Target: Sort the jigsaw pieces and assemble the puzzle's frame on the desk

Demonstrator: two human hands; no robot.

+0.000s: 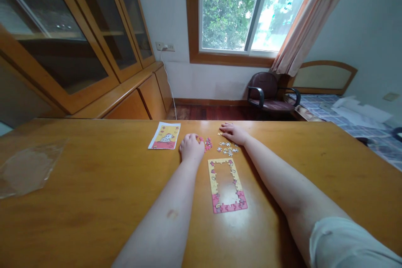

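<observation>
A jigsaw puzzle border (244,205), yellow above and pink below, lies joined on the wooden table with a bare middle. My left hand (192,147) rests palm down with bent fingers, beside a small pile of pink puzzle pieces (207,144); its fingertips are partly hidden. Across from it, my right hand (235,134) lies with its fingers spread, close to a yellow puzzle piece (220,134). Several pale loose puzzle pieces (228,150) are scattered between the hands, just beyond the border. A picture card (165,136) with a white animal lies left of my left hand.
A clear plastic bag (29,169) lies at the table's left. Behind the table's far edge (201,121) stand a glass-doored cabinet (113,71) on the left and an office chair (266,92). A bed (326,104) is at the right.
</observation>
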